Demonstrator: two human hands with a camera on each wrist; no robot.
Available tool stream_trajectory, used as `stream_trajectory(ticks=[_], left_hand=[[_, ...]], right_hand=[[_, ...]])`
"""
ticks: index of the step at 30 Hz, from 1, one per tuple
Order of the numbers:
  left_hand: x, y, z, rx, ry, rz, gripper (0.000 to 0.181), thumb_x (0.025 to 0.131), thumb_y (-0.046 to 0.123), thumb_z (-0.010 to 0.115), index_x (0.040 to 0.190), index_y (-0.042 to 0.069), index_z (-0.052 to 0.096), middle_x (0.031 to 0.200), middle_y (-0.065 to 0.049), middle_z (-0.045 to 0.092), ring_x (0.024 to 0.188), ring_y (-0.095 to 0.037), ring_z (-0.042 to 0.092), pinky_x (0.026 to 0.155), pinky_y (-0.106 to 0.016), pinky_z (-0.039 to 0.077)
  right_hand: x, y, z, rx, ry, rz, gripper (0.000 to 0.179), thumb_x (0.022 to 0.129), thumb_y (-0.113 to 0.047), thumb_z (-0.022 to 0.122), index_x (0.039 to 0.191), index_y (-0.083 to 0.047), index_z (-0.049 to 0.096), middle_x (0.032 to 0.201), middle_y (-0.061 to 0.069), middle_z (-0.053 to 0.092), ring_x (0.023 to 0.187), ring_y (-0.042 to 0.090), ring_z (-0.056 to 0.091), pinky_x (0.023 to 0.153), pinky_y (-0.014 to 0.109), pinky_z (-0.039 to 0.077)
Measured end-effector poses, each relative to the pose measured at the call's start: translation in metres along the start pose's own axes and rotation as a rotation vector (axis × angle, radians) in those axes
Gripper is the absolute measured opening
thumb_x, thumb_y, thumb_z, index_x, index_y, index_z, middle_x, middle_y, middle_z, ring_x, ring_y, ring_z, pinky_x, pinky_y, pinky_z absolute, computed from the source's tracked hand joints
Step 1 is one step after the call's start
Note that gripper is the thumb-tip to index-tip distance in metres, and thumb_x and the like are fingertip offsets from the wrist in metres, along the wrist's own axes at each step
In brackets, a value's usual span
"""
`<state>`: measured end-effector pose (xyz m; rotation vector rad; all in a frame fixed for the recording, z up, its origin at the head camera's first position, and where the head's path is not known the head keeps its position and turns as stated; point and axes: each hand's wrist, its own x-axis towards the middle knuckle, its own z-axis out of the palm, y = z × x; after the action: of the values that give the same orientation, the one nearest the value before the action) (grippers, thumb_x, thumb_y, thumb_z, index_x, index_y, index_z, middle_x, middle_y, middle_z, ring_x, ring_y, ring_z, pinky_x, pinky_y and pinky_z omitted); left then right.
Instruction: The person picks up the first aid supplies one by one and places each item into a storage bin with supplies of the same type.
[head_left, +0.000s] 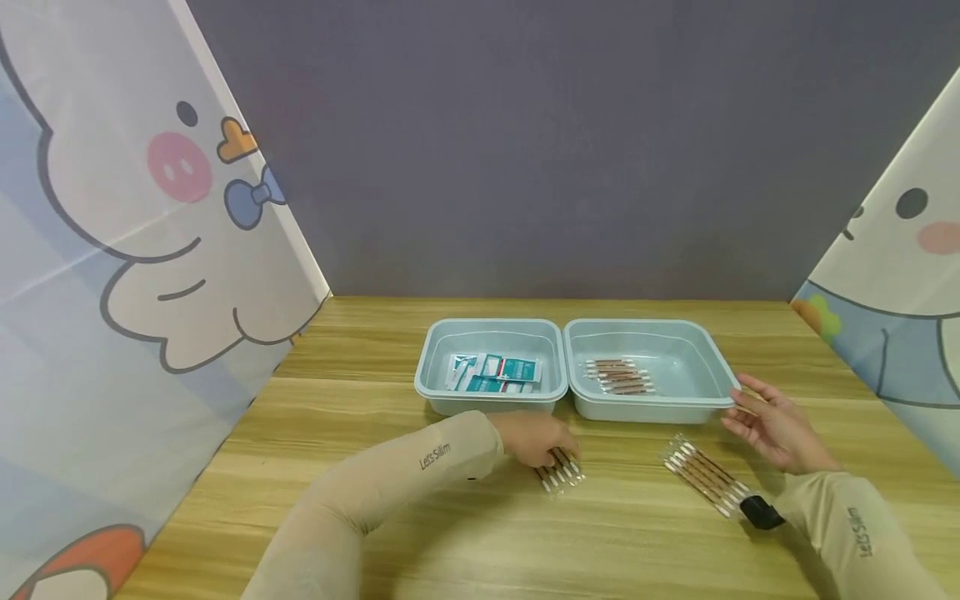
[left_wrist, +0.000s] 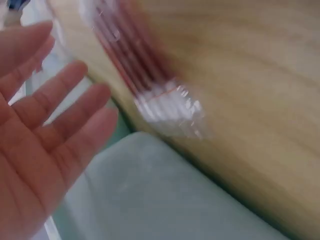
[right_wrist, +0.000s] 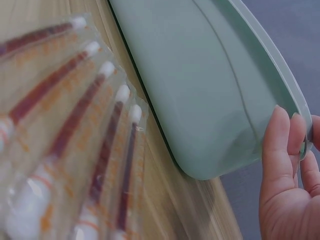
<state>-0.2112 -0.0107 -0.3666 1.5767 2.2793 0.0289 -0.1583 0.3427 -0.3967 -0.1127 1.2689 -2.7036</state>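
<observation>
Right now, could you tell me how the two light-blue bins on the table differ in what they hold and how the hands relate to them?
The left bin holds flat teal-and-white packets; the right bin holds a strip of brown swabs. The right hand has fingertips at the right bin's corner rim; the left hand touches neither bin and rests on a swab strip before the left bin. Both bins look alike in colour and shape and sit side by side.

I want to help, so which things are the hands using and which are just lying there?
In use:
swab strip under left hand
right bin, touched by right hand
swab strip near it

Lying about:
left bin of packets
</observation>
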Motion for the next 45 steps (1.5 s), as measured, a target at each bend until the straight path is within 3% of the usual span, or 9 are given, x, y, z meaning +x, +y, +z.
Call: stream_trajectory(ticks=[5,9,15,22,27,31,36,41,45], left_hand=[[-0.001,-0.001,0.007,0.143,0.023,0.016,0.044,0.083,-0.006,0.065,0.12,0.018,0.067,0.118,0.007,0.063,0.111,-0.003,0.053,0.096,-0.008,0.037],[-0.003,-0.002,0.012,0.235,0.018,-0.053,0.048,0.082,-0.002,0.069,0.123,0.023,0.065,0.119,0.008,0.061,0.112,-0.007,0.054,0.097,-0.013,0.039],[-0.003,0.003,0.016,0.346,0.011,-0.124,0.045,0.084,0.01,0.073,0.123,0.029,0.064,0.113,0.009,0.06,0.099,-0.008,0.056,0.085,-0.018,0.048],[-0.001,0.007,0.011,0.374,-0.044,-0.142,0.04,0.085,0.013,0.071,0.12,0.031,0.064,0.11,0.012,0.06,0.099,-0.005,0.057,0.084,-0.017,0.047],[0.001,0.008,0.011,0.39,-0.063,-0.155,0.013,0.083,0.015,0.072,0.087,0.026,0.065,0.084,0.016,0.06,0.077,-0.003,0.055,0.066,-0.017,0.046],[0.001,0.008,0.012,0.39,-0.072,-0.155,0.021,0.08,0.022,0.076,0.068,0.024,0.058,0.071,0.016,0.054,0.069,-0.003,0.051,0.06,-0.017,0.043],[0.0,0.007,0.01,0.356,-0.097,-0.149,0.024,0.074,0.031,0.082,0.068,0.024,0.06,0.069,0.017,0.053,0.07,-0.003,0.051,0.061,-0.017,0.044],[0.001,0.007,0.008,0.32,-0.129,-0.143,0.029,0.076,0.03,0.082,0.068,0.022,0.055,0.069,0.015,0.05,0.067,-0.002,0.046,0.059,-0.016,0.042],[0.001,0.005,0.007,0.211,-0.172,-0.158,0.03,0.079,0.025,0.08,0.071,0.019,0.051,0.072,0.011,0.048,0.068,-0.004,0.043,0.054,-0.016,0.039]], right_hand=[[-0.001,-0.001,-0.001,0.023,-0.016,0.001,0.031,0.1,0.004,0.039,0.109,-0.01,0.065,0.089,0.01,0.059,0.074,0.018,0.063,0.072,0.029,0.059],[-0.001,0.001,-0.001,0.02,-0.026,-0.005,0.03,0.1,0.004,0.039,0.11,-0.01,0.064,0.09,0.01,0.058,0.075,0.018,0.063,0.073,0.028,0.058],[-0.002,0.004,-0.001,0.046,-0.029,-0.016,0.029,0.1,0.004,0.04,0.109,-0.009,0.063,0.09,0.01,0.057,0.075,0.018,0.063,0.073,0.028,0.059],[0.001,0.005,-0.001,0.051,-0.003,-0.039,0.026,0.098,0.005,0.044,0.108,-0.01,0.063,0.088,0.009,0.057,0.074,0.018,0.062,0.072,0.029,0.059],[0.001,0.006,-0.001,0.048,0.002,-0.046,0.027,0.099,0.005,0.043,0.109,-0.01,0.063,0.088,0.009,0.057,0.073,0.018,0.062,0.071,0.029,0.059],[0.001,0.007,-0.001,0.053,-0.004,-0.049,0.028,0.099,0.005,0.042,0.108,-0.01,0.063,0.088,0.009,0.057,0.073,0.018,0.062,0.071,0.029,0.059],[0.0,0.006,0.0,0.05,-0.003,-0.044,0.028,0.1,0.004,0.041,0.108,-0.01,0.063,0.089,0.009,0.057,0.073,0.018,0.063,0.071,0.029,0.059],[0.0,0.006,0.0,0.043,0.006,-0.044,0.028,0.1,0.004,0.041,0.108,-0.011,0.063,0.089,0.009,0.057,0.073,0.018,0.063,0.071,0.029,0.059],[0.001,0.007,-0.001,0.047,0.004,-0.044,0.028,0.1,0.004,0.041,0.108,-0.01,0.063,0.089,0.009,0.057,0.073,0.018,0.063,0.07,0.029,0.059]])
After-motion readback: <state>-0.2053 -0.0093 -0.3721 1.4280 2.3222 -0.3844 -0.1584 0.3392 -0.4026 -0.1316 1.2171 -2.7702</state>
